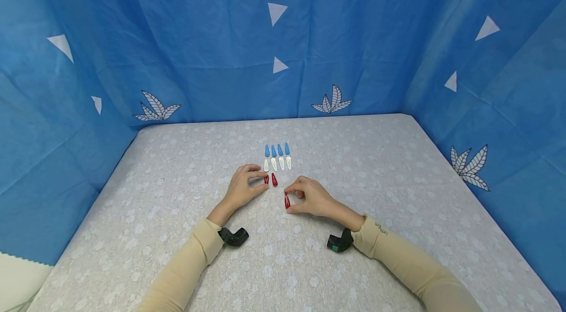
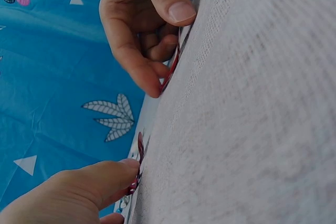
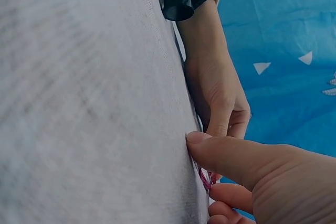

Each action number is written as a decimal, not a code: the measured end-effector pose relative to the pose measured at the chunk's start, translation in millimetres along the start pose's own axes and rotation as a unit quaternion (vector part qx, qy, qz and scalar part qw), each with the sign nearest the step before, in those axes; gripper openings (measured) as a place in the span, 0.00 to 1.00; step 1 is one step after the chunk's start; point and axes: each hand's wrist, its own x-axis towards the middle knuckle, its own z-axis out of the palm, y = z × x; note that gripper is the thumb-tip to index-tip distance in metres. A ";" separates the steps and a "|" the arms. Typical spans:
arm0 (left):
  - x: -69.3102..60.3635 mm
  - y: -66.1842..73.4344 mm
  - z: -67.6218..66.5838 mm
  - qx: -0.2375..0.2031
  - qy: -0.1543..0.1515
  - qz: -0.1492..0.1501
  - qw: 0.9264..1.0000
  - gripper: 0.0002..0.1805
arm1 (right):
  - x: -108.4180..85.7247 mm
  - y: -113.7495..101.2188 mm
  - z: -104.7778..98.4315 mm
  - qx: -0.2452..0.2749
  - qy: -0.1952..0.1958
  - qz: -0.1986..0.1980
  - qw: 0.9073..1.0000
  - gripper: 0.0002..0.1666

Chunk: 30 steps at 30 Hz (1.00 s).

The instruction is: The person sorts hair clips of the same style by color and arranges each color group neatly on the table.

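My left hand point(image 1: 242, 186) pinches a small red snap hair clip point(image 1: 266, 179) by its ends, between thumb and forefinger, at the left of the bottom row. Beside it a second red hair clip point(image 1: 274, 180) lies on the table. Nearer and to the right, my right hand point(image 1: 311, 197) pinches another red hair clip point(image 1: 287, 200), thumb at its near end and a finger at its far end. In the left wrist view, the right hand's clip point(image 2: 171, 72) is partly hidden by fingers. The right wrist view shows red clips point(image 3: 206, 178) beyond the right thumb.
Above the red clips lies a row of several white hair clips point(image 1: 281, 163), and beyond it a row of several blue hair clips point(image 1: 280, 150). A patterned pale cloth covers the table point(image 1: 199, 155). Blue curtains point(image 1: 199, 32) enclose its back and sides.
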 end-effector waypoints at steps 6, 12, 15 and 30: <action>-0.3 -0.7 -0.4 0.004 -0.001 0.000 1.000 0.18 | 0.7 0.1 0.3 -0.001 -0.002 -0.001 1.000 0.26; -0.9 -1.1 -0.5 0.002 -0.002 -0.003 1.000 0.18 | 1.2 0.0 1.7 0.001 -0.007 0.004 1.000 0.25; -1.0 -1.4 -0.3 0.003 -0.003 -0.004 1.000 0.18 | 0.7 -0.5 1.6 0.005 -0.008 0.004 1.000 0.25; 0.4 -1.8 0.8 0.007 0.003 0.008 1.000 0.18 | 4.2 -0.9 -9.3 0.099 -0.018 0.020 0.995 0.25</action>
